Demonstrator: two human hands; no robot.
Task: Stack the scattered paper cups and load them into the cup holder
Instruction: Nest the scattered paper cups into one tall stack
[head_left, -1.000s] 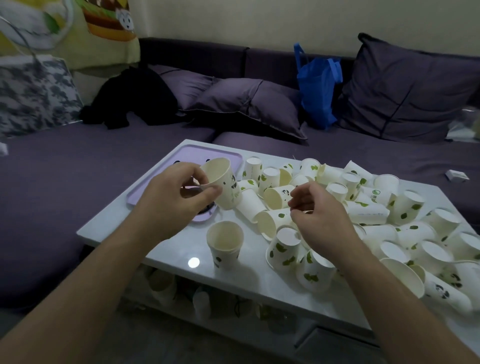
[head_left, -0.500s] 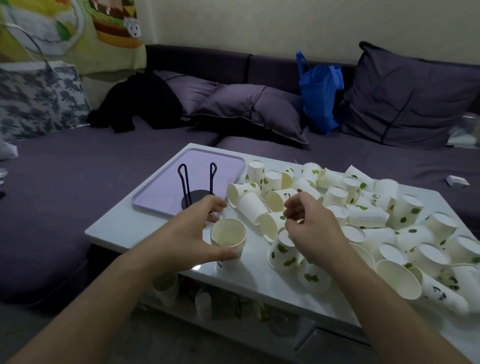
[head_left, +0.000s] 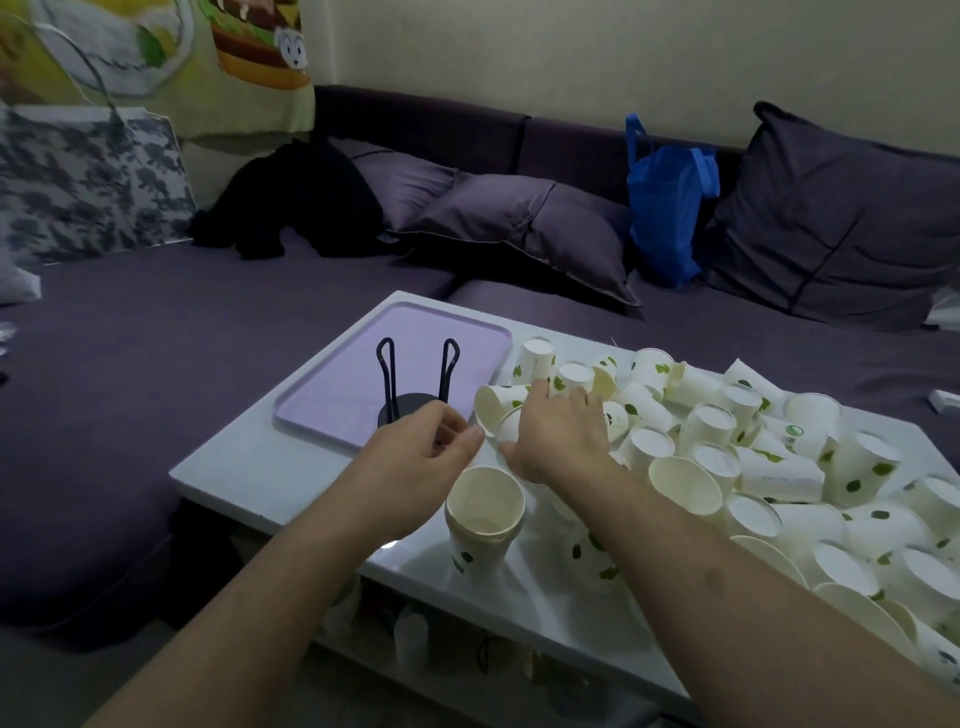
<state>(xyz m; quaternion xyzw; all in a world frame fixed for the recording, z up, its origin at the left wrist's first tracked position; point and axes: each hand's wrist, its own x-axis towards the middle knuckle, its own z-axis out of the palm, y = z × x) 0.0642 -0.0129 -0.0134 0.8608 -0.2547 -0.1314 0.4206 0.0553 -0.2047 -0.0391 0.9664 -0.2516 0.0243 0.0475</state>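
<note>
Cups: nearest me a short stack stands upright by the table's front edge, mouth up, one cup nested in another, green leaf marks on its side. Neither of my hands touches it.

My left hand hovers just beyond the stack and to its left, fingers loosely curled with the thumb near the fingertips, holding nothing. My right hand reaches past the stack into the near edge of the pile, palm down, fingers spread over a cup lying on its side with its mouth facing left. The fingertips are down among the cups, so I cannot tell whether they have closed on one.

The pile covers the right half of the table, some cups upturned, some on their sides, some mouth up, heaped against each other out to the right edge.

Beyond my left hand sits the holder, a black round base with two upright wire loops, holding no cups. It stands near the front right part of a lilac tray at the table's far left.

Past the table runs a purple sofa with cushions, a black garment and a blue bag.
</note>
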